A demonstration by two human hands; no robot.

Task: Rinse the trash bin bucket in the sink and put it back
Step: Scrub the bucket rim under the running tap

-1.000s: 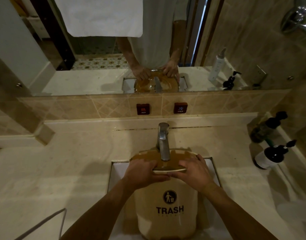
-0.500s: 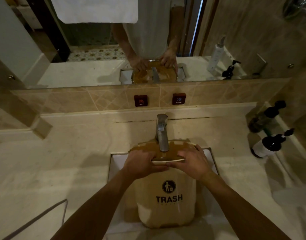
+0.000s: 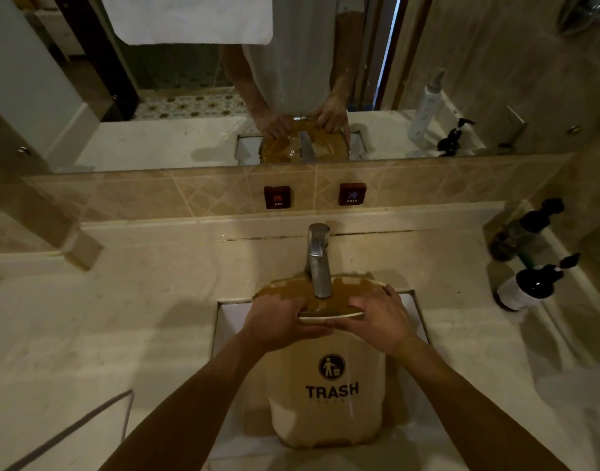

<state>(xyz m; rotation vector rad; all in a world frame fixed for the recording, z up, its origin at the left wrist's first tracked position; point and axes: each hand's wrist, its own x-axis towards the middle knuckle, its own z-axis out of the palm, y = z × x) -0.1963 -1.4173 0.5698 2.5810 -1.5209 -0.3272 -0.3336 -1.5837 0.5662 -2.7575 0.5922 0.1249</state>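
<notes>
Head view: bucket (image 3: 325,396) stands in sink (image 3: 230,316), under faucet (image 3: 319,266) at 12 o'clock.
Left hand (image 3: 274,321): grips near rim.
Right hand (image 3: 381,317): grips near rim.

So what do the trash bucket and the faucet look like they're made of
Trash bucket: probably plastic, tan, smooth semi-matte, with a thin moulded rim and printed black logo. Faucet: metal, likely chrome-plated or brushed steel, judging by its silvery sheen and highlights.

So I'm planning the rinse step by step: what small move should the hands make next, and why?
Probably swirl the trash bin bucket: both the left hand and right hand grip its rim under the faucet, in the sink.
</notes>
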